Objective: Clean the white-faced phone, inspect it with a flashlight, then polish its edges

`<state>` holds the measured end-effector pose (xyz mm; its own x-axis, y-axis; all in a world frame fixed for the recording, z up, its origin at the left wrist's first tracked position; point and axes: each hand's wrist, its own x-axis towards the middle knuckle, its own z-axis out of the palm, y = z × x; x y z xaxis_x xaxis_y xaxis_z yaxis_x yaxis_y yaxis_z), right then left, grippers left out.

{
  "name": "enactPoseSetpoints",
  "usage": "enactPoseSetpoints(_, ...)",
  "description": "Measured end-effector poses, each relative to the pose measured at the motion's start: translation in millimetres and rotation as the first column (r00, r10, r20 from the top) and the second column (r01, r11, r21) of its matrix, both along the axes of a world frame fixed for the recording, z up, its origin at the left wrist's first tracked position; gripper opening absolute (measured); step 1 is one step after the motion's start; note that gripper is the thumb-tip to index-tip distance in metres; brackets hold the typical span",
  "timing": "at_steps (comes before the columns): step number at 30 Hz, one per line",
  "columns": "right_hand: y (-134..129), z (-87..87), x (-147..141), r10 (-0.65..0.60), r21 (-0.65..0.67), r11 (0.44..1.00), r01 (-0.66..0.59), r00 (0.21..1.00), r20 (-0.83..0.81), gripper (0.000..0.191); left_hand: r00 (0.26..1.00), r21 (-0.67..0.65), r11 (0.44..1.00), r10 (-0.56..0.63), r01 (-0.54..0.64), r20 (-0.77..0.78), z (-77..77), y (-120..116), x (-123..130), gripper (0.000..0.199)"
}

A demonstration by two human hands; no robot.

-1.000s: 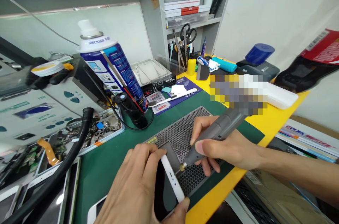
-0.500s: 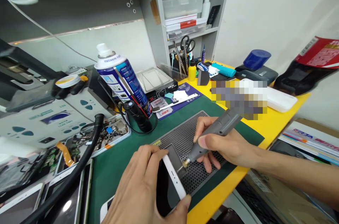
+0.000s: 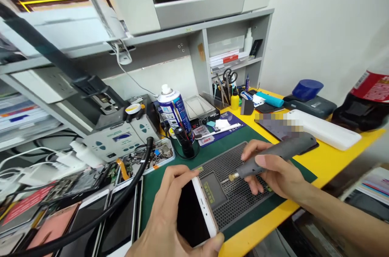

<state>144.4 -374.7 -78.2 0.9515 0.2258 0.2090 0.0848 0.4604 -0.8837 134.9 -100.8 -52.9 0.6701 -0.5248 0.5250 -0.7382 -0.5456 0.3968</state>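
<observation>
My left hand (image 3: 165, 212) grips a white-edged phone (image 3: 191, 212) with a black screen, thumb at its lower corner and fingers at its top edge. The phone is tilted over a grey honeycomb mat (image 3: 243, 208). In my right hand (image 3: 273, 172) is a dark grey pen-shaped electric tool (image 3: 276, 151) with a brass collar and a thin metal tip. That tip points left over the mat's smooth panel, a little apart from the phone's edge. A green mat (image 3: 154, 190) lies underneath.
A spray can (image 3: 174, 109) and a black bottle (image 3: 184, 143) stand behind the mat. Phones and a black hose (image 3: 121, 204) lie at left, near a parts tray (image 3: 165, 155). On the yellow tabletop at right are a dark phone, a white case (image 3: 325, 129) and a cola bottle (image 3: 361, 99).
The view has tilted up and shifted left, showing a machine above the shelf. The tool's tip has moved away from the phone's edge. Both hands keep their holds.
</observation>
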Motion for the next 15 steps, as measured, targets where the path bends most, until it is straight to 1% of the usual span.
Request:
enactPoseSetpoints(2, 1, 2.4, -1, -0.028, -0.02, 0.999, 0.029, 0.999, 0.043, 0.023, 0.984, -0.1, 0.994, 0.051, -0.034, 0.171, 4.2, -5, 0, 0.068)
enactPoseSetpoints(3, 1, 5.7, -3, -0.047, -0.031, 0.998, 0.049, 0.997, 0.059, 0.022, 0.959, -0.158, 0.986, 0.093, -0.051, 0.269, 6.5, -8, 0, 0.067)
enactPoseSetpoints(5, 3, 16.7, -11, -0.08, -0.058, 0.995, 0.086, 0.992, 0.1, 0.021, 0.88, -0.247, 0.966, 0.183, -0.077, 0.439, 10.5, -12, 1, 0.067)
enactPoseSetpoints(7, 6, 31.7, -25, -0.107, -0.127, 0.983, 0.134, 0.974, 0.201, 0.021, 0.806, -0.298, 0.95, 0.249, -0.095, 0.538, 12.2, -15, 3, 0.068)
enactPoseSetpoints(8, 8, 39.5, -33, -0.118, -0.185, 0.967, 0.174, 0.953, 0.279, 0.021, 0.785, -0.32, 0.942, 0.274, -0.103, 0.555, 12.0, -15, 4, 0.069)
enactPoseSetpoints(9, 12, 46.8, -41, -0.128, -0.251, 0.939, 0.234, 0.918, 0.375, 0.021, 0.774, -0.346, 0.933, 0.292, -0.101, 0.561, 11.3, -14, 4, 0.071)
enactPoseSetpoints(10, 17, 52.9, -50, -0.129, -0.321, 0.898, 0.301, 0.877, 0.463, 0.021, 0.774, -0.371, 0.924, 0.303, -0.095, 0.556, 10.2, -14, 5, 0.073)
enactPoseSetpoints(11, 24, 57.5, -57, -0.167, -0.333, 0.853, 0.402, 0.814, 0.556, 0.021, 0.779, -0.396, 0.914, 0.309, -0.086, 0.545, 9.0, -13, 5, 0.075)
enactPoseSetpoints(13, 39, 62.2, -69, -0.26, -0.281, 0.765, 0.58, 0.677, 0.689, 0.021, 0.792, -0.436, 0.898, 0.309, -0.061, 0.526, 7.4, -11, 5, 0.077)
enactPoseSetpoints(15, 54, 62.8, -74, -0.337, -0.201, 0.702, 0.683, 0.568, 0.751, 0.022, 0.798, -0.46, 0.887, 0.306, -0.041, 0.519, 7.1, -9, 4, 0.073)
